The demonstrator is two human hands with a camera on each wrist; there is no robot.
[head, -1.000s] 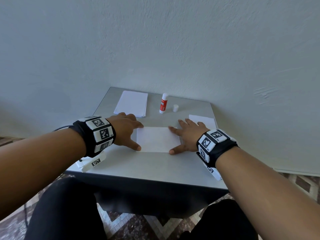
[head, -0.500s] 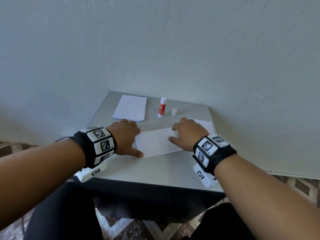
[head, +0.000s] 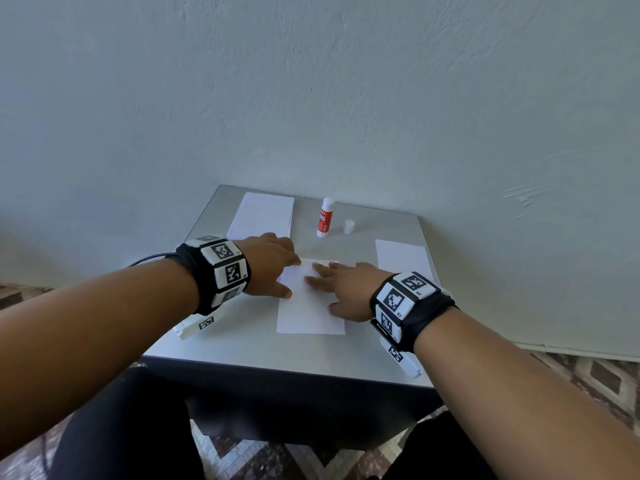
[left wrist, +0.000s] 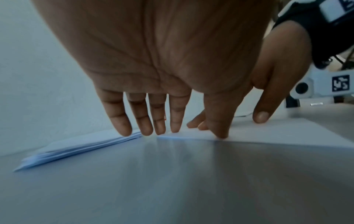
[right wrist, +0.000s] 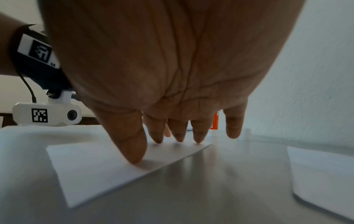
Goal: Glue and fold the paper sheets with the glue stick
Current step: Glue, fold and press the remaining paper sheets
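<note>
A white paper sheet (head: 310, 311) lies lengthwise toward me in the middle of the grey table (head: 263, 351). My left hand (head: 273, 268) lies flat at the sheet's far left corner, its thumb (left wrist: 220, 130) pressing on the left edge. My right hand (head: 341, 287) rests flat on the sheet (right wrist: 91, 168), fingers spread and thumb (right wrist: 132, 148) down on the paper. Behind the sheet the red and white glue stick (head: 325, 218) stands upright and uncapped, with its white cap (head: 348, 226) beside it.
A stack of white sheets (head: 263, 214) lies at the table's back left, seen also as a stack (left wrist: 76, 145) beside my left fingers. Another white paper (head: 403, 254) lies at the right edge. The wall (head: 346, 98) runs right behind the table.
The sheet has been turned from lying crosswise to lying lengthwise toward me. Both hands moved with it and came closer together on its far part.
</note>
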